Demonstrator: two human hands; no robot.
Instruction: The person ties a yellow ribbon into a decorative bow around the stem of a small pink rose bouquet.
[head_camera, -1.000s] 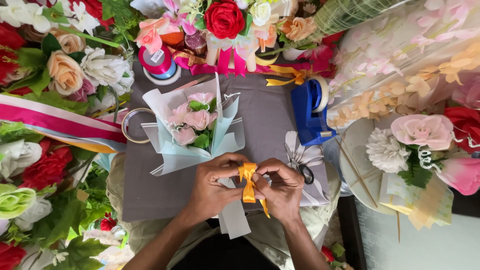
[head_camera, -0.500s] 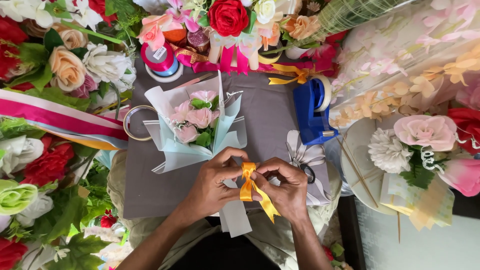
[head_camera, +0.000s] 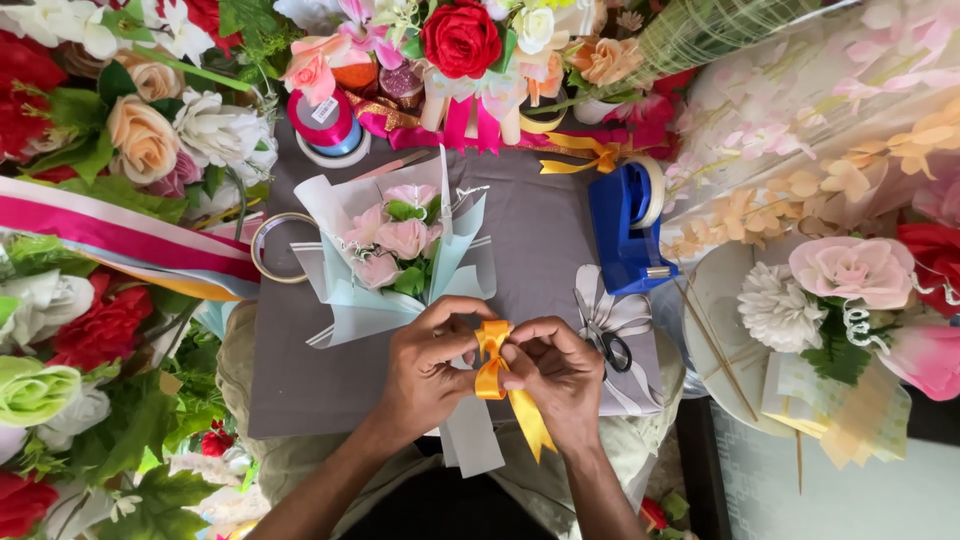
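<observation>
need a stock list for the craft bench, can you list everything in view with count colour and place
small bouquet: one, pink flowers in pale blue-white wrap, middle of the grey mat
ribbon bow: one, orange-yellow, at the bouquet's stem, between both hands
grey mat: one, under the work
tape dispenser: one, blue, right of the bouquet
scissors: one pair, black handles, on a white ribbon bow right of the hands
ribbon spool: one, pink, top left of the mat
clear tape ring: one, left of the bouquet
artificial flowers: many, red, peach, white, pink, all around the mat
left hand: pinching the bow
right hand: pinching the bow
</observation>
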